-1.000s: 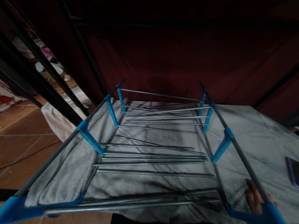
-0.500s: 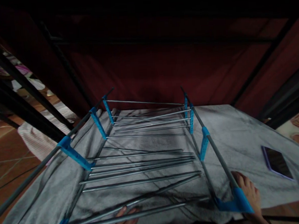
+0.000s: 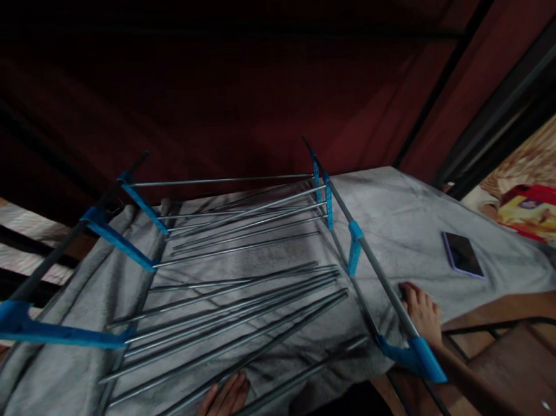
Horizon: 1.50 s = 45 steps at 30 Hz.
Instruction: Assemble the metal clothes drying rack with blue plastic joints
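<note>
A frame of grey metal side poles with blue plastic brackets (image 3: 356, 247) rests on a grey cloth (image 3: 271, 252). Several thin metal rods (image 3: 237, 311) lie loosely between its two sides, and one rod (image 3: 224, 179) spans the far end. My left hand (image 3: 221, 403) is low in the middle, fingers outstretched and close together among the nearest rods; its wrist is cut off. Beside the right side pole (image 3: 381, 277), just above the near right corner bracket (image 3: 421, 356), my right hand (image 3: 422, 315) rests with fingers extended. Its thumb cannot be made out clearly.
A phone (image 3: 463, 254) lies on the cloth to the right. Farther right is a red and yellow package (image 3: 542, 214). A chair (image 3: 518, 369) stands at the lower right. Dark red panels (image 3: 234, 110) with dark bars rise behind the frame.
My view has swung right, so the frame sits farther left and more of the chair and package shows. Both hands stay near the same parts of the frame. The nearest rods now lie more slanted.
</note>
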Available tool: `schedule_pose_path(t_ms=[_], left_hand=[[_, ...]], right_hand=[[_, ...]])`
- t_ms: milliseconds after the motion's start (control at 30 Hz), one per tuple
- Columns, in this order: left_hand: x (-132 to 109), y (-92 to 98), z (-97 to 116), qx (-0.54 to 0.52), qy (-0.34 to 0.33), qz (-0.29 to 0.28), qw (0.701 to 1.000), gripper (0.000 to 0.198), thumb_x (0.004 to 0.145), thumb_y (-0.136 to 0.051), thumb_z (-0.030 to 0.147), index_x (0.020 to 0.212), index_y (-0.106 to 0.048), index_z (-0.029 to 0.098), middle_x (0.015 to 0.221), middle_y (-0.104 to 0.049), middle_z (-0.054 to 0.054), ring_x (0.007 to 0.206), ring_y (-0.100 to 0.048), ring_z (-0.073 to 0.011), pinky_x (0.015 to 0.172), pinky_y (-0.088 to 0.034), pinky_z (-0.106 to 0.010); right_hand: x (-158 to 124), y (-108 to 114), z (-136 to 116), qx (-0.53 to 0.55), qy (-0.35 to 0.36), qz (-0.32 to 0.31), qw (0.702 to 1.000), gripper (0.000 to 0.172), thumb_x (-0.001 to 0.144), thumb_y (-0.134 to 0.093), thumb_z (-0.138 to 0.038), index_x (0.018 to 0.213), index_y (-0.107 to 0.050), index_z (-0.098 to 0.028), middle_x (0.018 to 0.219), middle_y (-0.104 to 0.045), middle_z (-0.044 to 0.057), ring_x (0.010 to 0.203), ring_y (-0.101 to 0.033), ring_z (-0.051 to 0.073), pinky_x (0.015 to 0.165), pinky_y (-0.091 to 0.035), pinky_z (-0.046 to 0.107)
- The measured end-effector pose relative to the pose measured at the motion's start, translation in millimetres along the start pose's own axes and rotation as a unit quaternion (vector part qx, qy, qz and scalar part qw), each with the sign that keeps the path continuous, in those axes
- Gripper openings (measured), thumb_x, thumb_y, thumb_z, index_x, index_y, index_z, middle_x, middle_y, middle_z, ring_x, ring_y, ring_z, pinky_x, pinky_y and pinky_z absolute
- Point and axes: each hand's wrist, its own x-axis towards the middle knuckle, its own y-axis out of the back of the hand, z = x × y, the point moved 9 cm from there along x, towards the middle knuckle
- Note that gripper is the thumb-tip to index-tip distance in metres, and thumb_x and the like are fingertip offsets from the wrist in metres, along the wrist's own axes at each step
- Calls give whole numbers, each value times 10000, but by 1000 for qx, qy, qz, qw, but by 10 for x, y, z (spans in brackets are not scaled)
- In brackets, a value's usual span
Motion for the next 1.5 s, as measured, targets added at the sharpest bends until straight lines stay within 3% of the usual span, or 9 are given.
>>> schedule_pose_path(t_ms=[267, 567, 833, 900, 1000, 1100, 1233, 1333, 1500], left_hand=[[-153, -222, -197, -163, 101, -66, 979, 632, 895, -350, 146, 1460, -520, 372, 1442, -588, -30, 1313, -559, -236, 964, -561, -477], [30, -30, -69, -37, 3, -32, 999, 788, 873, -415, 142, 1623, -175, 183, 1597, -388, -82, 1534, -209, -197, 1303, -60, -413], [21, 77, -167, -173, 111, -80, 975, 728, 873, -472, 123, 1567, -358, 309, 1523, -519, -25, 1416, -476, -218, 1256, -267, -403], [-17, 159, -229, -290, 254, -59, 921, 649, 892, -560, 219, 1521, -440, 323, 1492, -558, -27, 1412, -483, -248, 1220, -346, -423], [1, 195, -156, -509, 461, 5, 727, 713, 838, -715, 369, 1501, -459, 320, 1506, -542, -55, 1387, -507, -299, 1178, -411, -448], [309, 186, 18, -666, 540, 86, 507, 753, 757, -808, 426, 1442, -522, 303, 1464, -580, -74, 1323, -568, -317, 1131, -468, -448], [659, 139, 30, -740, 570, 182, 308, 483, 702, -852, 451, 1062, -711, 161, 1206, -722, -125, 1205, -650, -330, 1087, -510, -482], [648, 146, 7, -755, 576, 190, 251, 374, 662, -891, 391, 854, -683, 146, 1044, -758, -110, 1169, -673, -333, 1082, -515, -501], [427, 325, -76, -737, 581, 168, 301, 371, 696, -860, 446, 835, -659, 167, 1072, -757, -109, 1263, -615, -355, 1130, -472, -501]], right_hand=[[41, 6, -12, 35, -5, 1, 999, 435, 969, -375, -267, 1349, -545, -141, 1313, -602, 172, 1114, -552, 327, 962, -416, 490], [-347, 220, -109, 415, 30, 13, 909, 529, 855, -428, -215, 1371, -549, -209, 1390, -576, 116, 1308, -515, 260, 1127, -401, 474], [-741, 376, -932, 492, 7, -104, 864, 568, 891, -557, -393, 1420, -551, -187, 1416, -601, 130, 1336, -540, 286, 1164, -390, 475], [-687, 402, -1004, 499, -19, -94, 861, 563, 894, -548, -396, 1406, -569, -162, 1380, -630, 149, 1300, -575, 296, 1144, -413, 479], [-658, 418, -1084, 527, -29, -99, 844, 545, 887, -528, -365, 1382, -595, -144, 1350, -654, 152, 1271, -601, 297, 1129, -429, 478], [-669, 440, -1130, 541, -44, -106, 833, 537, 876, -531, -365, 1354, -620, -136, 1286, -691, 150, 1257, -612, 303, 1110, -448, 475], [-683, 460, -1281, 549, -48, -122, 826, 526, 865, -544, -399, 1317, -652, -154, 1199, -730, 137, 1309, -571, 310, 1113, -444, 481], [-678, 435, -1351, 561, -43, -124, 817, 522, 872, -531, -438, 1291, -671, -160, 1218, -722, 136, 1326, -556, 315, 1144, -398, 518], [-584, 346, -1186, 575, -44, -107, 810, 602, 840, -572, -563, 1293, -674, -179, 1272, -700, 137, 1326, -554, 328, 1143, -390, 548]])
